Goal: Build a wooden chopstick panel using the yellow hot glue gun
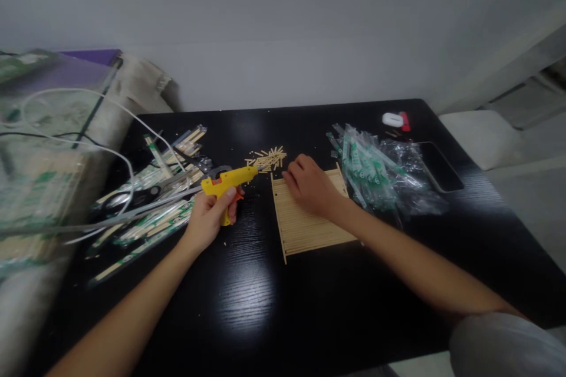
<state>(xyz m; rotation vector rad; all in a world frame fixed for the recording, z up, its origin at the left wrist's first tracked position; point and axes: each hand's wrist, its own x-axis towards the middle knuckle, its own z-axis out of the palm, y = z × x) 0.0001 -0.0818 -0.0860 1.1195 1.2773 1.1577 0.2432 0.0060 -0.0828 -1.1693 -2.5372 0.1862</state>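
Observation:
My left hand (214, 212) is wrapped round the handle of a yellow glue gun (230, 179), its nozzle pointing right. A flat panel of wooden sticks (316, 227), laid side by side between two edge sticks, lies on the table in front of me. Over the panel's far left part is my right hand (312, 185), fingers curled and pressed together near the far edge. Whatever those fingers pinch is hidden by the hand. Just beyond the nozzle lies a small heap of short cut stick pieces (269, 159).
Wrapped chopsticks (163, 218) and black-handled scissors (132, 197) lie at left, crossed by a white cable (128, 159). Torn clear-and-green wrappers (367, 171) are heaped at right, beside a phone (440, 166) and a white case (392, 120). A wall stands behind the black table (247, 306).

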